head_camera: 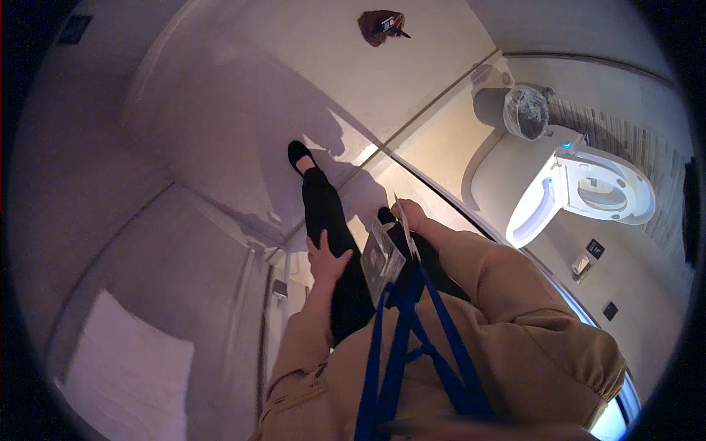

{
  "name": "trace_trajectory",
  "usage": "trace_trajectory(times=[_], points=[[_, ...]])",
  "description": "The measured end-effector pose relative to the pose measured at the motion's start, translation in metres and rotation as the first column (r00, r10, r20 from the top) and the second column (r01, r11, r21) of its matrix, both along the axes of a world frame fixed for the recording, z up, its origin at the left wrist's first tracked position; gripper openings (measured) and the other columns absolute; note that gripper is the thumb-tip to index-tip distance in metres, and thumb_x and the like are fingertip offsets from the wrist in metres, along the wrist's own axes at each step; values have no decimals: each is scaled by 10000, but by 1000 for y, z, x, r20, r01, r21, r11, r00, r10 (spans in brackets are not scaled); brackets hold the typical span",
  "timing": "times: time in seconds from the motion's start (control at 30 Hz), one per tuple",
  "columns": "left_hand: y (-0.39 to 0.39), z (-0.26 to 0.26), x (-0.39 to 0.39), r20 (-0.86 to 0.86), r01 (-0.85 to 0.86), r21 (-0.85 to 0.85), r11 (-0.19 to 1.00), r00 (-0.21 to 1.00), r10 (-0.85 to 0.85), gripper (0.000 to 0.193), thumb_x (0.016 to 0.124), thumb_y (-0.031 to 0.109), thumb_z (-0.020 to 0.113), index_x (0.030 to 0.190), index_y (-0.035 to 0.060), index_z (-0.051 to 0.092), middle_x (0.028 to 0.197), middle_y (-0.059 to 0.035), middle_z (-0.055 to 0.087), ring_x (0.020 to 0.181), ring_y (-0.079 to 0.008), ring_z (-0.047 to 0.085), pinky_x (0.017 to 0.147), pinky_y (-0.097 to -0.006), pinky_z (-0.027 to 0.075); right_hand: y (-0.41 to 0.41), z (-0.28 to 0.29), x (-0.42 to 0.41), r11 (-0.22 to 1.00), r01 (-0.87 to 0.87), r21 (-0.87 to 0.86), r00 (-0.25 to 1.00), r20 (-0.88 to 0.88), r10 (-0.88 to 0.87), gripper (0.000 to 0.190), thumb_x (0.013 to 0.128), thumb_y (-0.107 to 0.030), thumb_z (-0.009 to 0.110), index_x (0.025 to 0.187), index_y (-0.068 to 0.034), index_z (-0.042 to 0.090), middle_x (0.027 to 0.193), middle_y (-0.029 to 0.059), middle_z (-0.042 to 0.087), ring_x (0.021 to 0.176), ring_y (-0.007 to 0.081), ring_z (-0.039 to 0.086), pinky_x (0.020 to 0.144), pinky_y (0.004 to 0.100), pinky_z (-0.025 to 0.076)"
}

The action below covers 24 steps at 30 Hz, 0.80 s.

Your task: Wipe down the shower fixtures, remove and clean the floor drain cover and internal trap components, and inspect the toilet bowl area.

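My left hand (326, 258), its fingers spread, is over the black trouser leg (342, 275) and holds nothing. Beyond the hanging badges, my right hand (411, 216) is bent near the other leg; a badge edge covers part of its fingers, so its grip cannot be told. Two clear badge holders (381, 259) hang from blue lanyards (405, 331) in front of my brown top. A black shoe (298, 155) stands on the pale floor.
At the right are a white toilet (532, 218) with its lid up and a grey bin (491, 107) with a clear plastic liner. A dark brown crumpled item (380, 27) lies at the top. A white towel (132, 358) is at the lower left.
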State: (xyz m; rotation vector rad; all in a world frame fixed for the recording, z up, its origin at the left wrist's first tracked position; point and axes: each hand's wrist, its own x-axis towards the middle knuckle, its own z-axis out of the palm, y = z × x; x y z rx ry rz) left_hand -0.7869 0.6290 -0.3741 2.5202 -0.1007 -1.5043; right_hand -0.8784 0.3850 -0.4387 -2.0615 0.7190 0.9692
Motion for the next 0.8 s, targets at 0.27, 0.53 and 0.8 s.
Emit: trace_trajectory(times=[0.27,0.53,0.8], points=[[-24,-12,115,-194,-6,127,992,980,31,810,648,464,642,1304,200,247,1326,-221,185,1121,-423,343,890,-469,363,-33,17,164,931,351,-98,933,-50,-357,232,783,-268,512,802,-51,590,794,146,603,812,296,579,715,389,452],[-85,-31,241,-177,189,63,980,968,-176,816,665,509,614,1303,141,264,1319,-235,198,1134,-414,347,895,-455,367,-134,-77,209,809,587,19,807,62,-587,229,777,-239,558,809,-15,594,692,83,596,669,167,566,621,305,452],[-168,-23,355,123,76,-45,996,990,-70,491,724,333,591,1092,26,482,1106,-184,475,1053,-332,426,916,-402,342,-292,-159,291,922,349,-166,937,32,-348,250,777,-290,498,772,-58,591,765,176,595,765,336,577,694,411,458]])
